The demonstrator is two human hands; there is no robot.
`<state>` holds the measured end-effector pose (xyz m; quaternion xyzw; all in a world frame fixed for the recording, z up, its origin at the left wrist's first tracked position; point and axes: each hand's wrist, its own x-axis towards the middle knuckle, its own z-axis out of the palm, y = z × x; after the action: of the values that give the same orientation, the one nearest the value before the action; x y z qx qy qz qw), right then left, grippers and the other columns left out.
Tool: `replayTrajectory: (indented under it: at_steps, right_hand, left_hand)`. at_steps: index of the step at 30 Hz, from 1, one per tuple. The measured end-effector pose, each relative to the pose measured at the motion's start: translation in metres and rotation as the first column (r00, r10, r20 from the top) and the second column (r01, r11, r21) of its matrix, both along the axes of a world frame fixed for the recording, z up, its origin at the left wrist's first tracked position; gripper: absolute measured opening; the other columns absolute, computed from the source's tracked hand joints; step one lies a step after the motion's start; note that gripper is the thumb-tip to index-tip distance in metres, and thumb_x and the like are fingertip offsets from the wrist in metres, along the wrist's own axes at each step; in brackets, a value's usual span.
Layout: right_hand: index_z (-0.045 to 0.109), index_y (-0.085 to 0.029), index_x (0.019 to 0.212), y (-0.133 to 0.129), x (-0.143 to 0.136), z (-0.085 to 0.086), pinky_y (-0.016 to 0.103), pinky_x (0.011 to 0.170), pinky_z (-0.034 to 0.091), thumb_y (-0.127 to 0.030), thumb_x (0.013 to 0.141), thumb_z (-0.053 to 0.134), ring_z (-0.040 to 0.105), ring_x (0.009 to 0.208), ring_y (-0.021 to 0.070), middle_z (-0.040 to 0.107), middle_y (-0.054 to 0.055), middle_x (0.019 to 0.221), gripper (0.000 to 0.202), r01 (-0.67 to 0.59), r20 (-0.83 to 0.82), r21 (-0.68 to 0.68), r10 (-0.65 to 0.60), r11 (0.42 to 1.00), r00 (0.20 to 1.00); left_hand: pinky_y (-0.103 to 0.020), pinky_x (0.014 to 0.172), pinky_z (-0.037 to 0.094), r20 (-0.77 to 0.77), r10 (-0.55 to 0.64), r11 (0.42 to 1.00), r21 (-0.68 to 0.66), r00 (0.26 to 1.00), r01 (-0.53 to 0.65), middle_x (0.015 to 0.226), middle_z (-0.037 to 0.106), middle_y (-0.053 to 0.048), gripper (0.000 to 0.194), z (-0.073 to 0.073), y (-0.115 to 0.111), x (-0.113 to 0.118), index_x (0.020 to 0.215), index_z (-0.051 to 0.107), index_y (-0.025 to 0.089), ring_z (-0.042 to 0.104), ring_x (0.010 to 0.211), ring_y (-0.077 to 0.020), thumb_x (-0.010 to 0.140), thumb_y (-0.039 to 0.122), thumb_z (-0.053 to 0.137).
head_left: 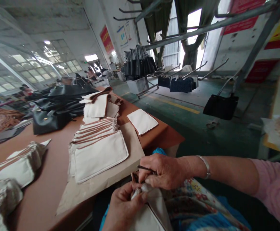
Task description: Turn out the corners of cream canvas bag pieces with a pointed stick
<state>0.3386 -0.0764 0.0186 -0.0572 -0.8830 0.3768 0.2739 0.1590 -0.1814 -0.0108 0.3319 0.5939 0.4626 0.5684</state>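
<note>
Low in the head view, over my lap, my left hand (125, 203) grips the corner of a white pouch (146, 219) with a dark seam. My right hand (165, 171) is closed right beside it, around a slim dark tool (143, 167) whose exact kind I cannot make out. Brown material (134, 177) at the pouch's corner sits between both hands; the right fingertips partly hide it. On the table to the left lies a row of overlapping white pouches (101, 157) with brown edges. A single white pouch (143, 122) lies flat farther back.
A brown-covered table (44, 179) with a paper sheet (72, 195) spans the left. It bears pouch stacks (17, 170), loose white pieces (96, 107) and black leather bags (51, 120). Metal racks with black bags (140, 65) stand behind; another black bag (220, 107) hangs at right.
</note>
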Motion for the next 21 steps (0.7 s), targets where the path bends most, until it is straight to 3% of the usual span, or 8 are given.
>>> replayTrajectory:
  at_steps: [5,11,13,15,16,17,19,21]
  right_hand:
    - [0.063,-0.01,0.094,-0.004,-0.006,-0.001,0.023,0.07,0.048,-0.019,0.086,0.05,0.057,0.075,0.0143,0.061,0.007,0.084,0.018,0.028,0.043,0.219,-0.038,0.975,0.998]
    - [0.06,-0.01,0.083,-0.012,-0.011,-0.003,0.027,0.059,0.043,-0.015,0.089,0.044,0.054,0.078,0.0192,0.061,0.01,0.082,0.018,-0.073,0.139,0.609,-0.016,0.79,0.99]
    - [0.059,-0.01,0.081,-0.014,-0.015,-0.005,0.027,0.055,0.039,-0.016,0.086,0.045,0.053,0.075,0.0197,0.06,0.01,0.08,0.017,-0.038,0.152,0.604,-0.068,0.796,0.986]
    - [0.058,-0.01,0.083,-0.014,-0.02,-0.009,0.025,0.054,0.039,-0.018,0.083,0.046,0.053,0.071,0.0169,0.06,0.008,0.079,0.014,0.043,0.21,0.394,-0.135,0.918,0.968]
    - [0.058,-0.011,0.083,-0.013,-0.022,-0.011,0.023,0.054,0.039,-0.019,0.081,0.047,0.053,0.068,0.0144,0.06,0.006,0.077,0.013,0.095,0.271,0.208,-0.15,0.973,0.951]
    - [0.057,-0.012,0.083,-0.011,-0.024,-0.012,0.021,0.053,0.039,-0.02,0.081,0.048,0.051,0.062,0.0117,0.059,0.002,0.072,0.012,0.15,0.341,-0.006,-0.139,0.989,0.93]
    - [0.057,-0.015,0.083,-0.007,-0.027,-0.015,0.017,0.048,0.037,-0.021,0.081,0.047,0.046,0.051,0.0075,0.052,-0.004,0.061,0.012,0.23,0.445,-0.402,-0.03,0.886,0.895]
    - [0.056,-0.015,0.084,-0.004,-0.026,-0.015,0.016,0.043,0.034,-0.024,0.081,0.048,0.04,0.044,0.006,0.046,-0.006,0.056,0.012,0.273,0.464,-0.615,0.059,0.74,0.884]
  left_hand:
    - [-0.018,0.05,0.032,0.039,-0.008,1.0,0.028,0.999,0.007,0.051,0.056,0.003,0.034,-0.008,-0.002,-0.004,0.06,0.071,0.012,0.042,0.048,-0.0066,0.048,0.038,0.09]
    - [-0.019,0.05,0.03,-0.035,-0.077,0.995,0.068,0.996,0.079,0.053,0.053,0.002,0.031,-0.011,-0.004,-0.002,0.058,0.068,0.011,0.038,0.052,-0.008,0.053,0.036,0.085]
    - [-0.019,0.05,0.03,-0.044,-0.093,0.992,0.078,0.995,0.096,0.055,0.052,0.002,0.03,-0.008,-0.005,0.004,0.059,0.068,0.011,0.037,0.053,-0.0078,0.055,0.037,0.083]
    - [-0.019,0.052,0.034,-0.055,-0.095,0.991,0.088,0.994,0.1,0.057,0.055,0.001,0.029,-0.005,-0.005,0.01,0.062,0.069,0.01,0.04,0.055,-0.0091,0.058,0.036,0.082]
    - [-0.02,0.053,0.035,-0.065,-0.09,0.992,0.083,0.994,0.096,0.058,0.057,0.0,0.028,-0.004,-0.005,0.012,0.064,0.069,0.01,0.042,0.056,-0.0099,0.059,0.035,0.082]
    - [-0.02,0.053,0.036,-0.075,-0.084,0.994,0.07,0.994,0.09,0.059,0.059,-0.001,0.028,-0.003,-0.005,0.013,0.065,0.069,0.011,0.043,0.057,-0.0106,0.06,0.035,0.082]
    - [-0.019,0.051,0.036,-0.081,-0.085,0.996,0.031,0.993,0.088,0.061,0.06,-0.001,0.029,-0.001,-0.006,0.012,0.067,0.069,0.011,0.044,0.057,-0.0105,0.059,0.035,0.083]
    - [-0.018,0.047,0.033,-0.05,-0.102,0.995,-0.002,0.994,0.102,0.06,0.059,0.0,0.031,0.001,-0.007,0.008,0.066,0.069,0.011,0.042,0.054,-0.0088,0.058,0.037,0.085]
